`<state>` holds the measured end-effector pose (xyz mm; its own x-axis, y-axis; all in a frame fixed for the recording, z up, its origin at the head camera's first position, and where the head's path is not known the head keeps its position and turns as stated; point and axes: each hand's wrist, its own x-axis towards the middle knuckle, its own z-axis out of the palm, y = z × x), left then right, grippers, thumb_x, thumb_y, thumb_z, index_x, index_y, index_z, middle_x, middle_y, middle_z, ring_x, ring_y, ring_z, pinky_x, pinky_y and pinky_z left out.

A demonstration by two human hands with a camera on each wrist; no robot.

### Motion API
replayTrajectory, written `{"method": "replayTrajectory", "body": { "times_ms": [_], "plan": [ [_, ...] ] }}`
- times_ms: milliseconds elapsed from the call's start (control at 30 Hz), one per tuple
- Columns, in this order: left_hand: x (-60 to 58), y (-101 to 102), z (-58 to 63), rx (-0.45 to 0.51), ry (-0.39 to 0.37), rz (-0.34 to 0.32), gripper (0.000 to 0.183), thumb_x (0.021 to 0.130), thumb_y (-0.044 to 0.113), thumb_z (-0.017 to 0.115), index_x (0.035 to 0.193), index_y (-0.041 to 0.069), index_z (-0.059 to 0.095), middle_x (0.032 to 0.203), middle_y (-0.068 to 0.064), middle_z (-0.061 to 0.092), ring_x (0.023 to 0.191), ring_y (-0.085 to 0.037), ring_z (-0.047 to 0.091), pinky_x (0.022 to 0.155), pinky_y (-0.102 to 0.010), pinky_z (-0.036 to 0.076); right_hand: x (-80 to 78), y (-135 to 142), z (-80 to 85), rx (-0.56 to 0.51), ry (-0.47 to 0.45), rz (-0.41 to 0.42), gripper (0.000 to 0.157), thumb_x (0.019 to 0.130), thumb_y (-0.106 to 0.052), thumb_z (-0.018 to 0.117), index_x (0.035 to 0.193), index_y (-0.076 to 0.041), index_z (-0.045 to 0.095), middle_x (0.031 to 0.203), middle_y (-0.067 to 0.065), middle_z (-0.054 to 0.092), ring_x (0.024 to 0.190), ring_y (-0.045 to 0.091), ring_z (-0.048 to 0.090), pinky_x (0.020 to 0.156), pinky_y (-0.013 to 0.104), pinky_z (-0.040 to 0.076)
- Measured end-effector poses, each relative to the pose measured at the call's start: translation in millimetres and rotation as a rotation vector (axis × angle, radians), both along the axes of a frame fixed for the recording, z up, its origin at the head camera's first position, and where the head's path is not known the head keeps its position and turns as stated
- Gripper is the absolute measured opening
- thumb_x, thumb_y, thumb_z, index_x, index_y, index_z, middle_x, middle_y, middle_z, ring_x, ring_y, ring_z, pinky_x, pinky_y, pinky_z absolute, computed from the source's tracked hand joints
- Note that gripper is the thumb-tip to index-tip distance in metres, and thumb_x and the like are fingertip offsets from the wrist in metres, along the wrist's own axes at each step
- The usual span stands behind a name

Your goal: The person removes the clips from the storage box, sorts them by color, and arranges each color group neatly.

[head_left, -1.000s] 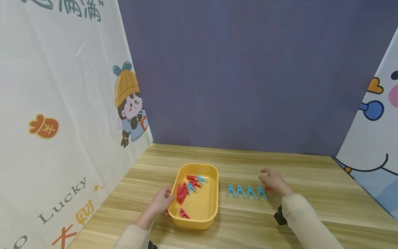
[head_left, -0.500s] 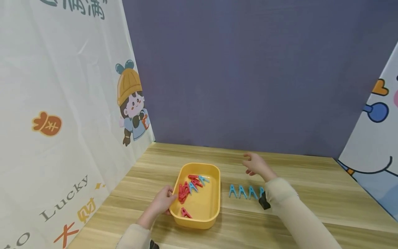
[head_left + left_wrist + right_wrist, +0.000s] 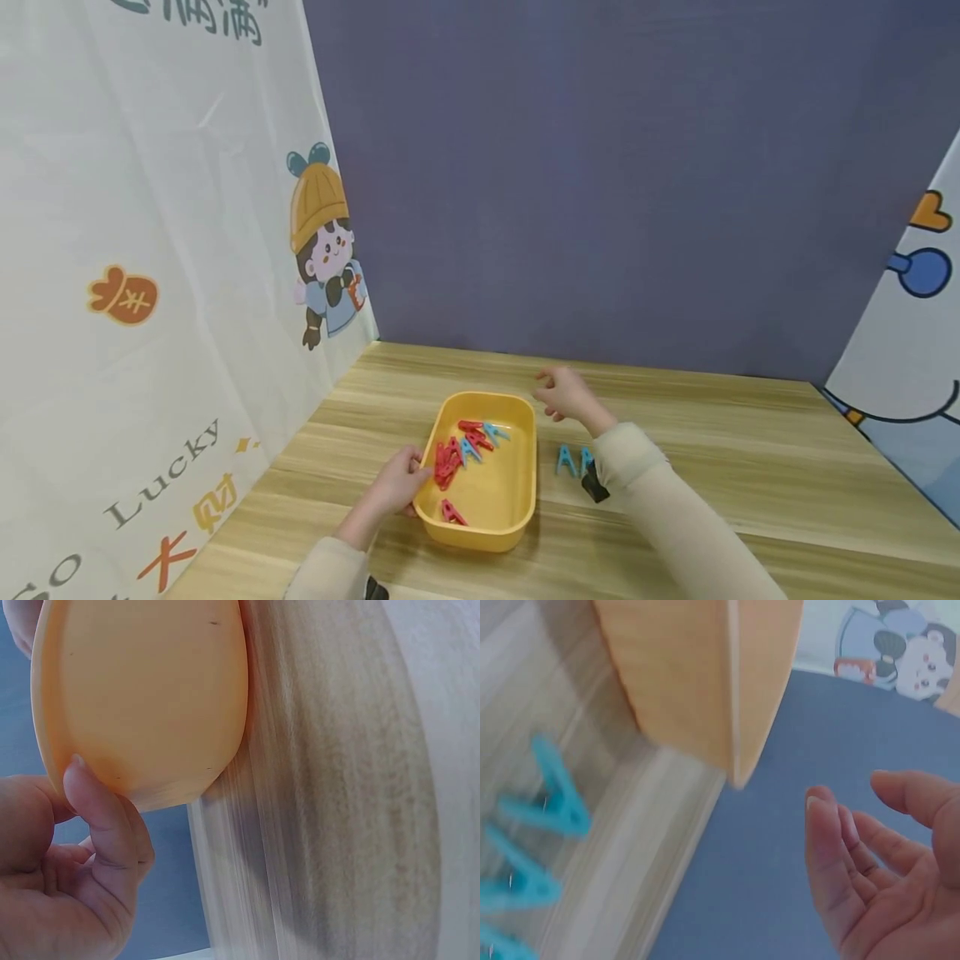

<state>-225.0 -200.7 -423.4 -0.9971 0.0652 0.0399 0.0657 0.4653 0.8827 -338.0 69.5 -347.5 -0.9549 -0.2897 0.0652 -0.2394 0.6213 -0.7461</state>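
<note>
A yellow plastic tub [image 3: 514, 500] stands on the table, holding several red clothespins [image 3: 446, 463] and two blue clothespins [image 3: 469, 451]. My left hand [image 3: 397, 485] grips its left rim, thumb over the edge and fingers against the outer wall; the left wrist view shows this pinch on the tub wall [image 3: 150, 697]. My right hand [image 3: 568, 393] hovers by the tub's far right corner, fingers loosely bent, thumb and fingertips apart in the right wrist view with nothing between them. Blue clothespins [image 3: 566, 460] lie in a row right of the tub, partly hidden behind the right sleeve.
The wooden table [image 3: 720, 450] meets a dark blue-grey backdrop [image 3: 585, 183] at its far edge. A white printed cloth [image 3: 187, 250] hangs along the left side, another printed cloth [image 3: 911, 350] on the right.
My right hand has moved left and away from the row's right end, over to the tub's far corner, its sleeve now covering part of the row. My left hand keeps its grip.
</note>
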Motion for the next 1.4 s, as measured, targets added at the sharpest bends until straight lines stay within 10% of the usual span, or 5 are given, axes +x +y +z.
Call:
{"method": "replayTrajectory", "body": {
  "times_ms": [800,1400],
  "plan": [
    [0.6,2.0,2.7,0.013,0.001,-0.006,0.013,0.091,0.004,0.052,0.098,-0.005,0.045,0.072,-0.006,0.045,0.049,-0.016,0.054,0.037,-0.025,0.048,18.2,-78.4,-47.0,-0.039,-0.183,0.25,0.026,0.084,-0.005,0.061,0.108,0.006,0.059,0.078,0.016,0.061,0.063,0.031,0.063,0.05,0.034,0.055],
    [0.6,-0.8,5.1,0.018,-0.004,0.008,0.011,0.091,0.004,0.052,0.097,-0.002,0.045,0.072,-0.006,0.044,0.047,-0.013,0.05,0.036,-0.025,0.047,21.0,-89.5,-59.0,-0.148,-0.401,0.3,0.041,0.088,0.001,0.055,0.125,0.011,0.043,0.124,0.025,0.046,0.079,0.03,0.061,0.064,0.039,0.056]
  ]
}}
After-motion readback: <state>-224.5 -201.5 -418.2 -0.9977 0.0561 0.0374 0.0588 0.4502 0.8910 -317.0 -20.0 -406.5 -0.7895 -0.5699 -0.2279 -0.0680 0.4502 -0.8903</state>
